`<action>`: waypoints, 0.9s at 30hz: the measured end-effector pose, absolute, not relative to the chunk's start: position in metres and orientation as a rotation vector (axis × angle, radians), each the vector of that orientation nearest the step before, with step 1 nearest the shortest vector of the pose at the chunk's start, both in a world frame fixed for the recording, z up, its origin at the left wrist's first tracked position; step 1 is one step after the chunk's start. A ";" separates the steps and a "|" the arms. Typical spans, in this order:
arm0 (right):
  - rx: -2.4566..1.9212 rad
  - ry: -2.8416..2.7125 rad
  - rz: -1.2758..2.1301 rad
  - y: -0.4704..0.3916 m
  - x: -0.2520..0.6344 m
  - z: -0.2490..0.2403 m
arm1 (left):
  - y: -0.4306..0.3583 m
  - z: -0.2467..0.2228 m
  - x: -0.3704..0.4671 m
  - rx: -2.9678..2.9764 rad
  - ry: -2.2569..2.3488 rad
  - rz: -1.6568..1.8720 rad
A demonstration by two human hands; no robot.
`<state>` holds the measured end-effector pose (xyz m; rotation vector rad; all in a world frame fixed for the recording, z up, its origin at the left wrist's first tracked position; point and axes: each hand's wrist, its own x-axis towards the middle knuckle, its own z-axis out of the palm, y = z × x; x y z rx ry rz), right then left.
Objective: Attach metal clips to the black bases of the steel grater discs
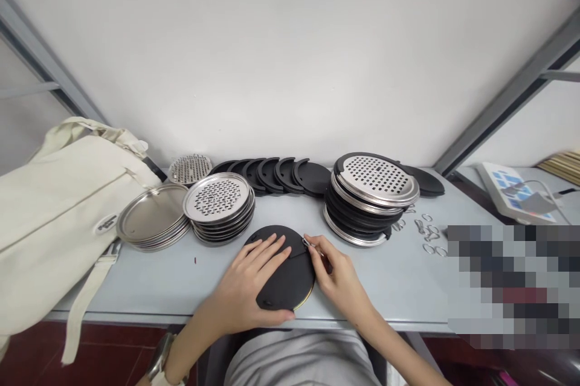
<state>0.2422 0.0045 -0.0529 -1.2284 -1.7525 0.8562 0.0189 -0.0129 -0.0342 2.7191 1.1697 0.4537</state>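
Observation:
A round black disc (287, 283) lies on the table in front of me, with a thin yellowish line along its lower right rim. My left hand (258, 277) rests flat on the disc, fingers spread and thumb near its front edge. At the disc's upper right edge my right hand (330, 268) pinches a small metal ring (306, 243), partly hidden by the fingers. Right of that hand stands a pile of black rims and round metal graters (377, 174). Several loose metal rings (430, 232) lie farther right.
Behind my left hand are a stack of grater plates (217, 197), a stack of plain metal discs (151, 214) and a small spiky metal disc (189, 167). Black notched discs (312, 176) line the wall. A cream bag (58, 211) fills the left side; a pixelated patch covers the right.

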 end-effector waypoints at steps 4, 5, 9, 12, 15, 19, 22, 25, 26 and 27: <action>-1.231 -1.757 0.828 0.005 0.242 -0.054 | -0.013 -0.034 0.019 2.729 1.175 0.431; -1.235 -1.753 0.828 0.005 0.242 -0.054 | -0.013 -0.034 0.019 2.727 1.177 0.430; -1.245 -1.726 0.861 0.007 0.245 -0.054 | -0.013 -0.033 0.018 2.720 1.165 0.434; -1.241 -1.715 0.885 0.008 0.246 -0.054 | -0.013 -0.033 0.018 2.720 1.159 0.446; -1.225 -1.715 0.883 0.008 0.246 -0.054 | -0.012 -0.033 0.018 2.714 1.155 0.462; -1.221 -1.723 0.884 0.007 0.246 -0.053 | -0.012 -0.033 0.018 2.718 1.152 0.467; -1.226 -1.741 0.873 0.007 0.246 -0.052 | -0.013 -0.033 0.018 2.722 1.155 0.452; -1.223 -1.769 0.834 0.007 0.246 -0.051 | -0.013 -0.033 0.018 2.722 1.164 0.432; -1.224 -1.781 0.819 0.006 0.245 -0.051 | -0.013 -0.033 0.018 2.722 1.163 0.435; -1.229 -1.795 0.804 0.005 0.245 -0.052 | -0.013 -0.033 0.019 2.722 1.161 0.441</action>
